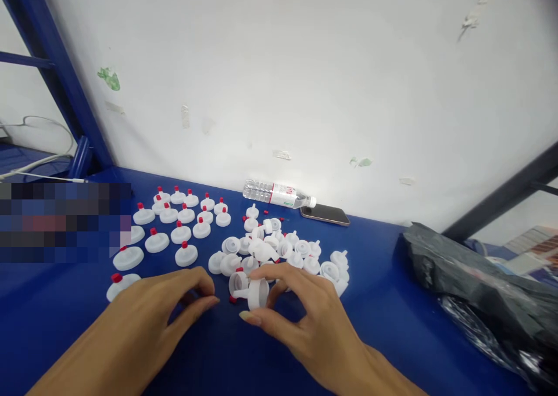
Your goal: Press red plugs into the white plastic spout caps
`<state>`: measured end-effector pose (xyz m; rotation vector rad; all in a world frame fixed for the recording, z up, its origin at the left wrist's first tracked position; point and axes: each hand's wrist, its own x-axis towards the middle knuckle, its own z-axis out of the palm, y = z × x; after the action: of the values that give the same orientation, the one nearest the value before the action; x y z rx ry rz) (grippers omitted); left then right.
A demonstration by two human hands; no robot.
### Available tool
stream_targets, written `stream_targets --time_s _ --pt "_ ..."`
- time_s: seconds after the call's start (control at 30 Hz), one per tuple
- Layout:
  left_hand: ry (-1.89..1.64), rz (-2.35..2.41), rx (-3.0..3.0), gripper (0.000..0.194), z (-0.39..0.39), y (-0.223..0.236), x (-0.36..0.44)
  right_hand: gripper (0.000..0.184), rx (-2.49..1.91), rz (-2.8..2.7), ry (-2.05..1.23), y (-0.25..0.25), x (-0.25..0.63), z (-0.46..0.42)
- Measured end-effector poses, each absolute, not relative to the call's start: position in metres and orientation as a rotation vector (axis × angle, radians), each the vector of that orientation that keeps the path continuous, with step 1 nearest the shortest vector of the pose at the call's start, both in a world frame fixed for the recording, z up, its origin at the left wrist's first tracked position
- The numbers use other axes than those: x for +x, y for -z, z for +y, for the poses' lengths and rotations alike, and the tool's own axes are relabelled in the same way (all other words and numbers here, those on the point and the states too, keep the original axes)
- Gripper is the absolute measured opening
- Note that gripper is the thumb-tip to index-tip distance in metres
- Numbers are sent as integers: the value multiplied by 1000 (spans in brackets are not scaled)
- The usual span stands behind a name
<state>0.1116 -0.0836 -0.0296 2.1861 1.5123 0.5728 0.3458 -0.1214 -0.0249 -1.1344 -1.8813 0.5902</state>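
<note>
Between the thumb and fingers of my right hand [311,317] is a white plastic spout cap [258,294], turned on its side with its narrow spout pointing left. My left hand [170,303] is just left of it, thumb and forefinger drawn together in a pinch; whatever sits between them, if anything, is hidden. A small red tip [233,299] lies on the table between my hands. Beyond my right hand spreads a pile of loose white spout caps [264,249], several with bare spouts. To the left, white caps with red tips [186,255] stand upright in loose rows.
A clear water bottle [279,194] lies along the wall, beside a dark phone [325,214]. Black plastic bags [475,274] lie at the right of the blue table [379,338]. Blue frame posts [70,76] rise at the left. A patch at the left is blurred out.
</note>
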Motion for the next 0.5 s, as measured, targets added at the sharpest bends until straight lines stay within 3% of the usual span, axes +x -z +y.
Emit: stream_targets --time_s 0.2,0.5 --pt "-904 1381 2035 28 -89 33 114 32 -1040 -1813 -748 21 345 -124" --pt "-994 1309 1918 16 -98 29 122 28 -1024 -1687 -960 25 344 -124"
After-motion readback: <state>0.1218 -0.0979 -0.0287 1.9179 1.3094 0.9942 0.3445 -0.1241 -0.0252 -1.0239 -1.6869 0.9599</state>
